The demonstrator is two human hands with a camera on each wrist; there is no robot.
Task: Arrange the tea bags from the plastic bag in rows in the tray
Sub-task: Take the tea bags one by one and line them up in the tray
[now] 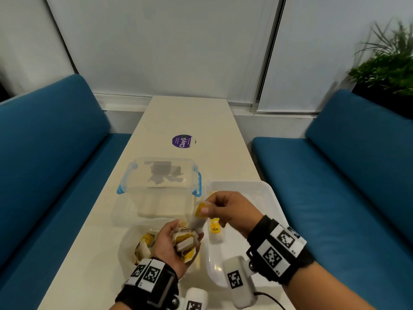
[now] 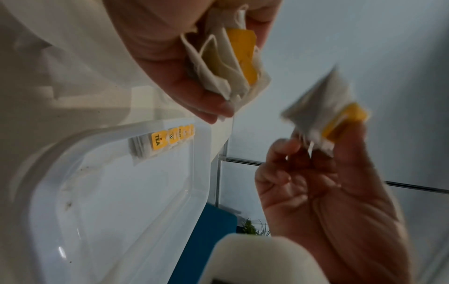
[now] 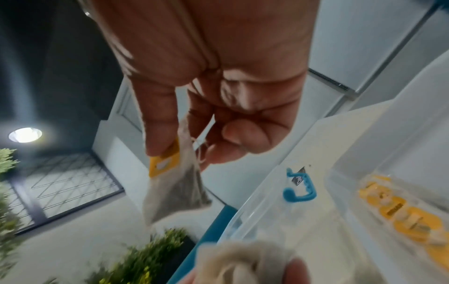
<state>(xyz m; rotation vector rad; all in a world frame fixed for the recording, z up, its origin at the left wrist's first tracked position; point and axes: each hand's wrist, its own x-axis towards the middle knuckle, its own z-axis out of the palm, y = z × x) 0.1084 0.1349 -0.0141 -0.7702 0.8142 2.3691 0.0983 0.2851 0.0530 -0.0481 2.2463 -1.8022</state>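
I am pinching one tea bag [image 1: 199,214] by its yellow tag in my right hand [image 1: 228,209] above the tray [image 1: 271,198] — light, soft paper; my left hand [image 1: 173,243] is cupping a bunch [image 1: 185,241] over the plastic bag [image 1: 127,245].

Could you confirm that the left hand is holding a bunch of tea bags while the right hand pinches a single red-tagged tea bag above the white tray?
Not quite: the tag on the single tea bag in the right hand is yellow, not red, as the right wrist view shows. The left hand does hold a bunch of tea bags beside the white plastic tray.
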